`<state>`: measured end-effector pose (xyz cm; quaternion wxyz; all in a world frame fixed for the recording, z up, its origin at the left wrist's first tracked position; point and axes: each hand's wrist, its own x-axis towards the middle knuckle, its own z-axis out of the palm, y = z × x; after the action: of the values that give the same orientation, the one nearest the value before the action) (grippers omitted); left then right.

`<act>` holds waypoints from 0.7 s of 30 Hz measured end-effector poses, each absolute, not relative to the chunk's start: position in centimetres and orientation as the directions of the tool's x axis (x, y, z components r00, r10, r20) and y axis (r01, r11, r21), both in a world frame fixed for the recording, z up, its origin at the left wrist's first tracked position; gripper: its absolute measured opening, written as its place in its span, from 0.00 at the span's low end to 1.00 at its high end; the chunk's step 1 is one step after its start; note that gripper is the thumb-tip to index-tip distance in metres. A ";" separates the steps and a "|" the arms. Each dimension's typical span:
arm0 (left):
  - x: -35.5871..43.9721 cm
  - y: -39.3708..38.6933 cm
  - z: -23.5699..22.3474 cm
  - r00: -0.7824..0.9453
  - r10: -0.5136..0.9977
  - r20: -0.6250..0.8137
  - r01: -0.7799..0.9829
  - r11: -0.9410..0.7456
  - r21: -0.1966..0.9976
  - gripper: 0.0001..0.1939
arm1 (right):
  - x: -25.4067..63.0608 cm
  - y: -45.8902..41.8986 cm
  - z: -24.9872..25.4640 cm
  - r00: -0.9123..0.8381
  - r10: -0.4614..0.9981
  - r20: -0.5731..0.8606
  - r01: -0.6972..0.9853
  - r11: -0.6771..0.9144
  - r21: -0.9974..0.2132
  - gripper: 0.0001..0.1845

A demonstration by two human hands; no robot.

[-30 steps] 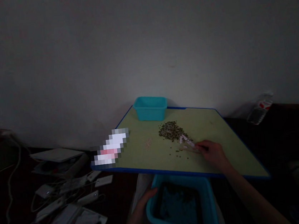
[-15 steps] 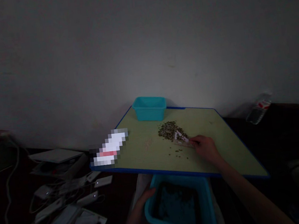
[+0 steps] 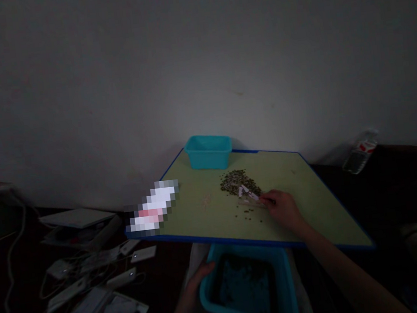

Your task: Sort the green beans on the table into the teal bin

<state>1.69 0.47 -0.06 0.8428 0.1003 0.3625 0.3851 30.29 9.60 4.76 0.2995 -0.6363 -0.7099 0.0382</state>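
Observation:
My right hand (image 3: 283,210) is closed in a pinch on a clear, flat plastic piece with white patches (image 3: 248,195), its kind hard to make out in the dim light. That piece rests against the near side of a pile of small brown and pale grains (image 3: 234,179) on the board. A few stray grains (image 3: 248,211) lie closer to the front edge. My left hand (image 3: 201,276) grips the left rim of a blue plastic basin (image 3: 212,306) held below the board's front edge. Dark bits lie inside this basin.
The pale, blue-edged tabletop (image 3: 305,215) carries a second blue basin (image 3: 209,161) at the back, a pixelated bright phone-like object (image 3: 156,207) at left and a faint pale scatter (image 3: 206,200). Cables and chargers (image 3: 120,278) lie left; a plastic bottle (image 3: 361,153) leans right.
My right hand and the plastic piece have shifted slightly left. The lower basin and my left hand have moved a little left too.

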 end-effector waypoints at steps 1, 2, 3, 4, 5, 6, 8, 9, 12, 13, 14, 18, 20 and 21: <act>1.6 0.5 -0.1 0.437 0.725 -0.532 -0.575 0.680 0.455 0.34 | 30.1 9.6 4.8 -0.023 0.928 0.373 0.880 0.196 -0.433 0.12; 1.6 0.5 0.0 0.430 0.728 -0.534 -0.573 0.677 0.462 0.34 | 29.9 9.6 4.8 -0.036 0.928 0.371 0.878 0.207 -0.433 0.12; 1.6 0.5 0.0 0.423 0.730 -0.537 -0.569 0.675 0.470 0.34 | 29.8 9.6 4.9 -0.048 0.927 0.372 0.873 0.220 -0.435 0.12; 1.5 0.5 0.1 0.416 0.734 -0.538 -0.565 0.672 0.479 0.34 | 29.6 9.5 4.9 -0.059 0.926 0.372 0.867 0.232 -0.441 0.12; 1.5 0.5 0.1 0.412 0.736 -0.538 -0.563 0.669 0.484 0.33 | 29.5 9.3 4.9 -0.068 0.926 0.372 0.859 0.244 -0.451 0.12; 1.5 0.5 0.1 0.411 0.734 -0.540 -0.563 0.670 0.483 0.33 | 29.4 9.1 4.9 -0.074 0.926 0.371 0.850 0.253 -0.462 0.12; 1.6 0.5 0.1 0.413 0.727 -0.549 -0.574 0.676 0.462 0.32 | 29.2 8.5 4.9 -0.089 0.928 0.361 0.836 0.267 -0.480 0.12; 1.6 0.5 0.1 0.415 0.723 -0.552 -0.581 0.678 0.451 0.32 | 29.1 8.2 4.9 -0.098 0.930 0.353 0.830 0.272 -0.487 0.12; 1.7 0.5 0.1 0.411 0.722 -0.557 -0.578 0.679 0.453 0.31 | 28.7 7.0 5.0 -0.121 0.935 0.335 0.802 0.290 -0.521 0.11; 1.7 0.5 0.2 0.420 0.722 -0.550 -0.568 0.682 0.461 0.30 | 28.5 6.5 5.0 -0.124 0.936 0.328 0.788 0.294 -0.541 0.11; 1.7 0.4 0.3 0.432 0.722 -0.541 -0.558 0.685 0.469 0.30 | 28.3 6.1 5.1 -0.126 0.939 0.321 0.773 0.296 -0.562 0.11; 1.9 0.3 0.7 0.447 0.737 -0.506 -0.552 0.673 0.493 0.28 | 27.8 4.8 5.4 -0.126 0.952 0.279 0.727 0.280 -0.627 0.11; 2.1 0.3 0.9 0.432 0.747 -0.506 -0.563 0.661 0.496 0.30 | 27.6 4.3 5.5 -0.127 0.955 0.268 0.716 0.275 -0.642 0.11; 2.2 0.4 1.0 0.425 0.749 -0.508 -0.568 0.658 0.495 0.31 | 27.6 4.2 5.5 -0.130 0.955 0.266 0.714 0.276 -0.644 0.11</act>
<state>2.20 0.36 1.03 0.8348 0.1250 0.3632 0.3943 27.59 4.15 5.51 0.3273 -0.5726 -0.7286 0.1844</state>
